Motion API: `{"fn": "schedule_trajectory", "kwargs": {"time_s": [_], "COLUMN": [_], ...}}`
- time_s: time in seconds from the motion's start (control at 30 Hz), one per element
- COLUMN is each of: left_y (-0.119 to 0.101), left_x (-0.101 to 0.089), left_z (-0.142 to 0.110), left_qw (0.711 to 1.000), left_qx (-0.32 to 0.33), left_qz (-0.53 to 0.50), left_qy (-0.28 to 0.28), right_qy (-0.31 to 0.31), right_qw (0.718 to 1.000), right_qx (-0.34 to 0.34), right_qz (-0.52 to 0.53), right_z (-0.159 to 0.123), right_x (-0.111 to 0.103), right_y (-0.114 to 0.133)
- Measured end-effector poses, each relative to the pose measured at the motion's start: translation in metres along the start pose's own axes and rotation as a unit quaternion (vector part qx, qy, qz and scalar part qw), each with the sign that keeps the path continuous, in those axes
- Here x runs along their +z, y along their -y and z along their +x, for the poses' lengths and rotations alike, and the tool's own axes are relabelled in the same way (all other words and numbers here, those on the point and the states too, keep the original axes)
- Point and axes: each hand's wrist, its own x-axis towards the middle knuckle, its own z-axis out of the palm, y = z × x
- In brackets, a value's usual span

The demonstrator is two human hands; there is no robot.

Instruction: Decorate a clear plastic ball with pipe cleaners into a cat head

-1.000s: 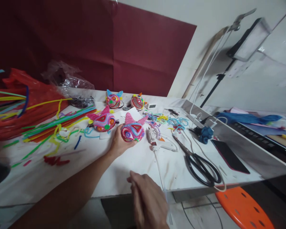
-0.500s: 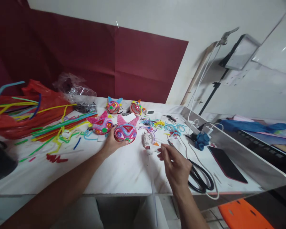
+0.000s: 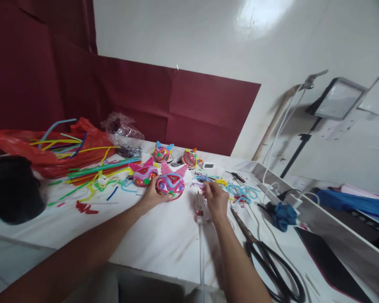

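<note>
While the left hand (image 3: 152, 197) grips the pink-eared mask (image 3: 170, 185) over the white table (image 3: 158, 244), some fingers hidden behind it, I cannot tell whether the right hand (image 3: 217, 200), fingers curled, pinches anything beside the glue gun (image 3: 199, 205). Black-handled scissors (image 3: 251, 236) run off the bottom edge.

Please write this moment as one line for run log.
left hand: holds pink-eared figure; right hand: near glue gun, grip unclear; scissors: on table

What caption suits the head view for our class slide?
Left hand holds a pink-eared craft face; right hand is beside a glue gun.
</note>
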Motion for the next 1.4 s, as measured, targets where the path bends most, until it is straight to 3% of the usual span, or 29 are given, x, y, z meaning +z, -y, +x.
{"fn": "schedule_trajectory", "kwargs": {"time_s": [0.27, 0.6, 1.0, 1.2, 1.4], "left_y": [-0.004, -0.013, -0.012, -0.012, -0.015], "left_x": [-0.001, -0.005, -0.004, -0.005, -0.002], "left_z": [0.002, 0.003, 0.003, 0.003, 0.000], "left_qw": [1.000, 1.000, 0.999, 1.000, 1.000], "left_qx": [-0.011, -0.004, -0.014, -0.020, -0.016], "left_qz": [-0.014, -0.017, -0.027, -0.020, -0.026], "left_qy": [0.012, -0.015, -0.014, -0.014, 0.004], "right_qy": [-0.001, 0.024, 0.013, 0.049, 0.048], "right_qw": [1.000, 0.998, 0.996, 0.989, 0.994], "right_qx": [-0.004, 0.038, 0.044, 0.061, 0.039], "right_qz": [0.003, 0.038, 0.083, 0.122, 0.086], "right_z": [-0.012, -0.013, -0.013, -0.012, -0.012], "right_x": [0.004, 0.002, 0.003, 0.005, 0.004], "right_y": [0.001, 0.013, 0.006, 0.001, 0.003]}}
